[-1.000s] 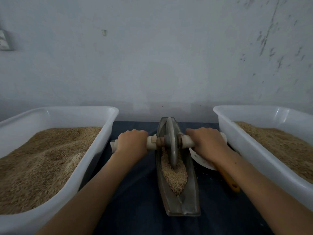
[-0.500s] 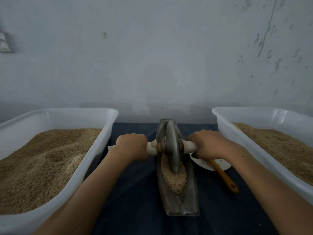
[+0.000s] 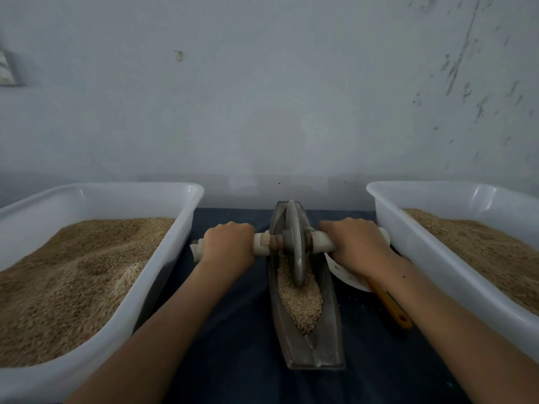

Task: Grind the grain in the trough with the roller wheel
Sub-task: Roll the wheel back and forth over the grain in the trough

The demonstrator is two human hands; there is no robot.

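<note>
A narrow grey boat-shaped trough (image 3: 329, 325) lies lengthwise on the dark cloth between two tubs, with pale grain (image 3: 300, 304) heaped in its near half. A grey roller wheel (image 3: 295, 246) stands upright in the trough's far half, its rim down in the grain. A white axle handle runs through the wheel to both sides. My left hand (image 3: 229, 243) grips the left end of the handle, and my right hand (image 3: 354, 243) grips the right end, both with knuckles up.
White plastic tubs of brown grain stand at the left (image 3: 186, 217) and right (image 3: 388, 217), close to both forearms. A white dish (image 3: 347, 278) and an orange-handled tool (image 3: 390, 307) lie under my right wrist. A pale wall rises just behind.
The wheel rolled a little toward me half a second ago and has now gone back toward the far end. Both hands moved with it, keeping their grip.
</note>
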